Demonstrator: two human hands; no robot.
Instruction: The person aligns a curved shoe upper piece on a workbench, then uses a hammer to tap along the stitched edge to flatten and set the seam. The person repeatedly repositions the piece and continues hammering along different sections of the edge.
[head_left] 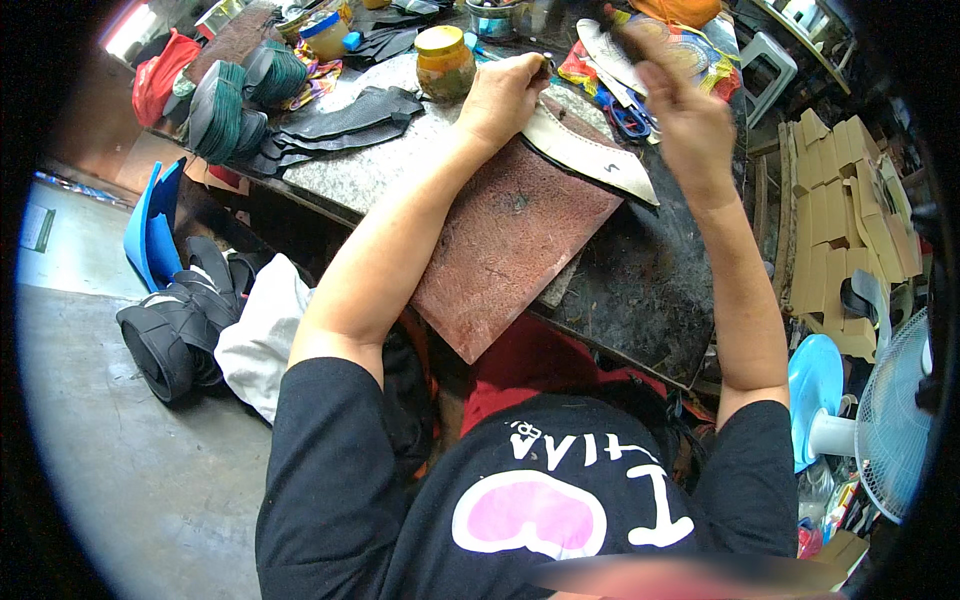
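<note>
My left hand [505, 98] is closed on a short, dark-ended punch-like tool [546, 66], mostly hidden by the fingers, at the upper end of a cream leather piece [598, 166]. That piece is curved, with a dark edge and a small mark. It lies over the far edge of a reddish-brown board [520, 235], which juts past the table's near edge. My right hand [692, 125] is raised to the right of the leather, wrapped round the handle of a hammer [622, 38]. Motion blurs the hammer, and its dark head is partly lost at the top edge.
Black leather strips [345, 125] and green thread spools [225, 110] lie left on the table. A yellow-lidded jar [445, 62] stands beyond my left hand; blue-handled scissors [630, 120] lie near my right. A fan [895, 420] and cardboard boxes [845, 230] are at right.
</note>
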